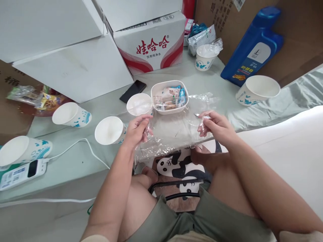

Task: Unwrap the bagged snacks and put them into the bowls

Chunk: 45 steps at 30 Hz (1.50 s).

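Observation:
A thin sheet of clear plastic film (164, 153) is stretched between my two hands, wrinkled and glossy along its lower edge. My left hand (136, 131) pinches its left side, close to a white paper cup (139, 105). On the other side, my right hand (217, 126) grips the film between thumb and fingers; a small glint shows at the index fingertip. Just beyond the film stands a white rounded bowl (174, 111) with several small wrapped snack packets (173, 95) inside. Part of the film spreads to the right of the bowl; its exact outline is hard to make out.
Several paper cups, one nearby (108, 130), stand around the cloth-covered table (222, 112). A phone (133, 91) lies behind. A blue bottle (254, 47) and cardboard boxes (151, 43) line the back. At left, a white cable (87, 144) runs from a power bank (24, 174).

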Each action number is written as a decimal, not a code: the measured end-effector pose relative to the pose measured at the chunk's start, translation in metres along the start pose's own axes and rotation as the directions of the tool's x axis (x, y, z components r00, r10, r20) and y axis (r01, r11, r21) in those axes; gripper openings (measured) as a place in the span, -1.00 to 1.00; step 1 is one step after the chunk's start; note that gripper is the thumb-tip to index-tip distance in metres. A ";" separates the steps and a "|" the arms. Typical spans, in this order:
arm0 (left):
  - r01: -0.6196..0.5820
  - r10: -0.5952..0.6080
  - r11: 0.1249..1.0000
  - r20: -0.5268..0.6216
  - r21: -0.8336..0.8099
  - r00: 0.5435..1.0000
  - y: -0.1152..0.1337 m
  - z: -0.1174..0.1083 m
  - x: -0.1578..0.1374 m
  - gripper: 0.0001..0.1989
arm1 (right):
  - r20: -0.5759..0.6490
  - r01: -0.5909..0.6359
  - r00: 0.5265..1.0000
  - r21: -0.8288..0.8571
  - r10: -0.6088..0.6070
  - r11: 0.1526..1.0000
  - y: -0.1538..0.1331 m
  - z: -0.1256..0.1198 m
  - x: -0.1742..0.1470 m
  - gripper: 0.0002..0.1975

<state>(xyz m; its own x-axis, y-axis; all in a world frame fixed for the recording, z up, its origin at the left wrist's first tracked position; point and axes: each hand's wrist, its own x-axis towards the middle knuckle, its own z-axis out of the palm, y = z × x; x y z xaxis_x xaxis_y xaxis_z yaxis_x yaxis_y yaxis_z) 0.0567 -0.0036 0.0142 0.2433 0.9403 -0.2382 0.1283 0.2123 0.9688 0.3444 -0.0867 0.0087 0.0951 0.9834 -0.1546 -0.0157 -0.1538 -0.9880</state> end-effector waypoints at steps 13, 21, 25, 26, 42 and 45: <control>-0.074 0.071 0.996 -0.060 -0.049 0.996 -0.001 -0.009 0.004 -0.53 | 0.062 -0.040 0.998 0.195 0.028 0.980 0.018 0.010 0.012 -0.29; -0.069 0.058 0.991 -0.099 -0.114 0.993 -0.001 -0.010 0.002 -0.49 | 0.329 -0.114 0.944 0.289 0.013 0.951 0.018 0.012 0.005 -0.11; -0.079 0.067 0.992 -0.125 -0.095 0.990 0.000 -0.010 0.003 -0.54 | 0.160 -0.067 0.986 0.105 0.049 0.992 0.016 0.021 0.004 -0.45; -0.098 0.089 0.993 -0.137 -0.060 0.987 0.000 -0.011 0.004 -0.56 | 0.074 -0.045 0.996 0.055 0.041 0.997 0.015 0.023 0.005 -0.55; -0.019 -0.012 0.938 -0.086 -0.347 0.996 0.005 -0.023 0.005 -0.81 | -0.169 0.274 0.957 0.277 -0.234 0.921 0.019 -0.012 0.013 -0.85; 0.001 -0.023 0.932 -0.054 -0.363 0.998 0.009 -0.022 0.007 -0.79 | -0.186 0.261 0.960 0.340 -0.207 0.904 0.015 -0.018 0.009 -0.80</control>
<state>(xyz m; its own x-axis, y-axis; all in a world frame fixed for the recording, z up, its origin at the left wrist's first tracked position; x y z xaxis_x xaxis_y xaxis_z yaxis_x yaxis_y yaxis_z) 0.0387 0.0103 0.0224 0.1882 0.9482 -0.2559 -0.2294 0.2958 0.9273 0.3632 -0.0815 -0.0081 0.2799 0.9584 0.0560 -0.3275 0.1502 -0.9329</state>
